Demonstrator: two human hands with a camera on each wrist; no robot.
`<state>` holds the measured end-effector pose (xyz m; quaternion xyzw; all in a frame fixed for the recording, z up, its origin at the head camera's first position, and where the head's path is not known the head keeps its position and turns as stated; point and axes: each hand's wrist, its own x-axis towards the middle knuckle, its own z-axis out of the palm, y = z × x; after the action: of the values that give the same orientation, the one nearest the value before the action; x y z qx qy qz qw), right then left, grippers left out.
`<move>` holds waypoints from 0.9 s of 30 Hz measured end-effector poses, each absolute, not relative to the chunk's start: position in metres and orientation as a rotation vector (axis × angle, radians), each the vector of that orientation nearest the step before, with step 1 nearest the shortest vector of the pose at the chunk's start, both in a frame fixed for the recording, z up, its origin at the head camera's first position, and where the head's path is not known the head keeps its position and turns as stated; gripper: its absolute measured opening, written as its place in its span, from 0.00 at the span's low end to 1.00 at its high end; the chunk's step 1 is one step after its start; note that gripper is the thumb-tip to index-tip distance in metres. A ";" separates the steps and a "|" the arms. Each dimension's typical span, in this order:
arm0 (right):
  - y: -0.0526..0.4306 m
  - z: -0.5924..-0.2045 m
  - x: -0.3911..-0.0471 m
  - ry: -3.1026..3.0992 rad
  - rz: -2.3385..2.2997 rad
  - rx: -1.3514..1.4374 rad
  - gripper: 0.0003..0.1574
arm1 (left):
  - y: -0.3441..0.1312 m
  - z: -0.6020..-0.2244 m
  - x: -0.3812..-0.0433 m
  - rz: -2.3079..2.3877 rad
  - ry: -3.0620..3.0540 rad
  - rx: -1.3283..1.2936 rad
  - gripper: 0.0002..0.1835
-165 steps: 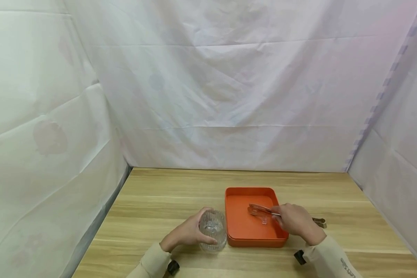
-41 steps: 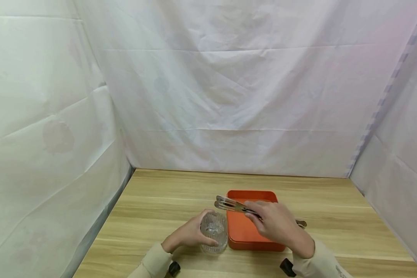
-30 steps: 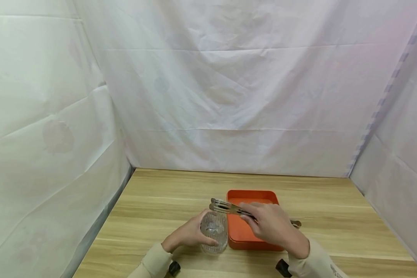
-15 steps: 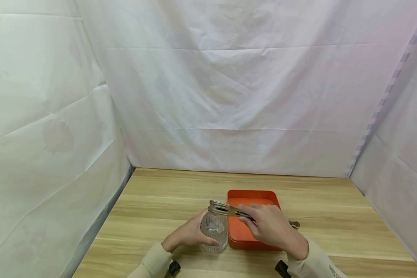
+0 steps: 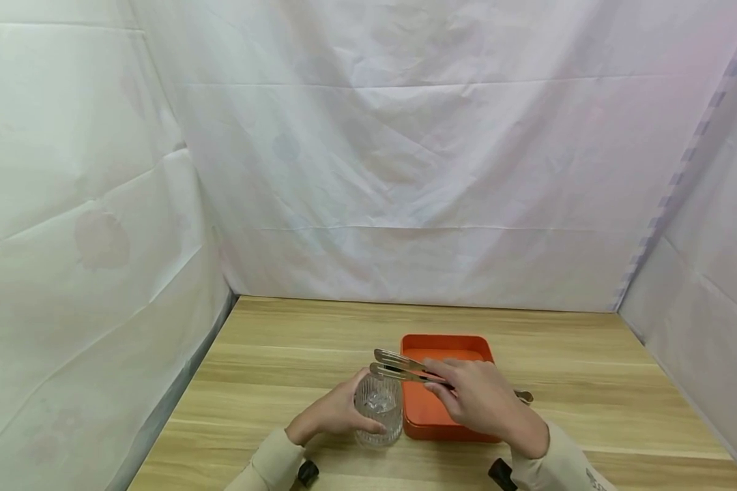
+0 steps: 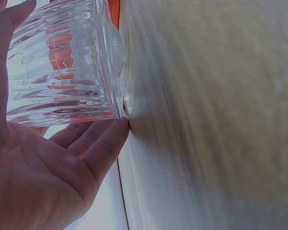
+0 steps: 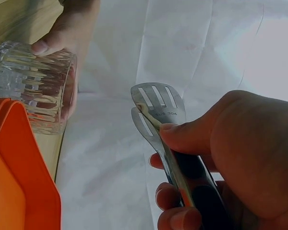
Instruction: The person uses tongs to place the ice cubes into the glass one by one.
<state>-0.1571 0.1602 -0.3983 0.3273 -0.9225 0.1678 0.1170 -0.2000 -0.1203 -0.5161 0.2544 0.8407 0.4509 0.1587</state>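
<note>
A clear ribbed glass stands upright on the table, left of an orange tray. My left hand is curled round the glass's left side, thumb in front; the left wrist view shows the fingers low by its base. Clear pieces lie at the bottom of the glass. My right hand grips metal tongs with slotted heads. The tong heads hang above the glass's rim, a little apart, with nothing showing between them. In the right wrist view the thumb presses on the tongs.
The tray's visible floor is bare orange, its right part hidden under the right hand. The wood-grain table is enclosed by white cloth at the back and both sides.
Earlier the tongs reached into the tray at a clear piece; they have since moved left to above the glass. In the last half second their heads have spread apart. The left hand stays put.
</note>
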 end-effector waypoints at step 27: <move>0.197 -0.402 -0.158 -2.876 0.415 0.797 0.29 | -0.121 -0.516 -0.200 1.267 2.401 0.704 0.54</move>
<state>-0.1577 0.1973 -0.4023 0.2640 -0.9525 0.1375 0.0639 -0.2004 -0.1206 -0.5159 0.2474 0.8440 0.4454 0.1677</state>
